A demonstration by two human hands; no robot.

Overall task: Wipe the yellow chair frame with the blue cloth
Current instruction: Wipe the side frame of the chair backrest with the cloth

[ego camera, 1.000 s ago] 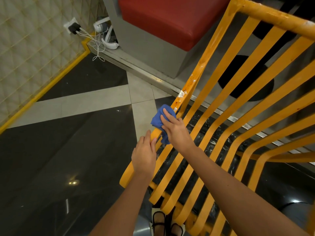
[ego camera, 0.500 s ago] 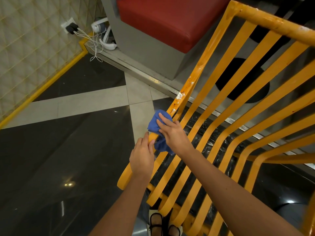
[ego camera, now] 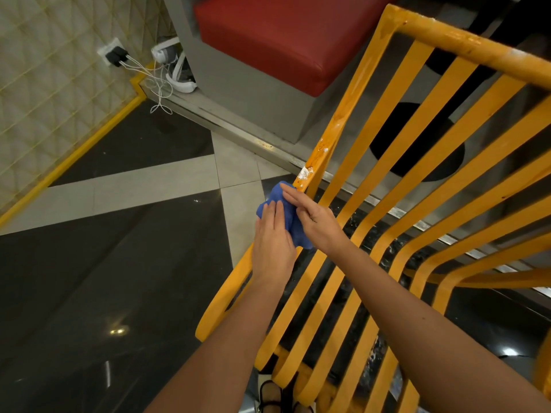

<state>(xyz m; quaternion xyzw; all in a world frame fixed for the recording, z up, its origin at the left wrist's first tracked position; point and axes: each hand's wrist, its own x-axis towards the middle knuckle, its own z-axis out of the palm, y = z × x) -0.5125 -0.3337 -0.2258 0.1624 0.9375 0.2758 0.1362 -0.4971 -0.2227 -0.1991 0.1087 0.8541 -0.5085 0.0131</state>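
Note:
The yellow chair frame (ego camera: pixel 384 150) of slatted metal fills the right half of the view, tipped toward me. Its left side rail carries white smears (ego camera: pixel 304 173) just above my hands. The blue cloth (ego camera: pixel 287 217) is bunched around that rail. My right hand (ego camera: pixel 316 222) presses on the cloth from the right with fingers laid flat along it. My left hand (ego camera: pixel 272 244) lies against the cloth's left side, fingers on the fabric and palm over the rail below it. The rail under the cloth is hidden.
A red-cushioned grey bench (ego camera: pixel 268 43) stands behind the chair on a metal-edged step (ego camera: pixel 238 126). Chargers and white cables (ego camera: pixel 143 73) hang from a wall socket at the far left. The floor is glossy black and grey tile (ego camera: pixel 119 263). Feet in black shoes (ego camera: pixel 274 397) show at the bottom.
My left hand slid up the rail from below the cloth until its fingers lie on the cloth. My right hand and the cloth stayed at about the same spot on the rail.

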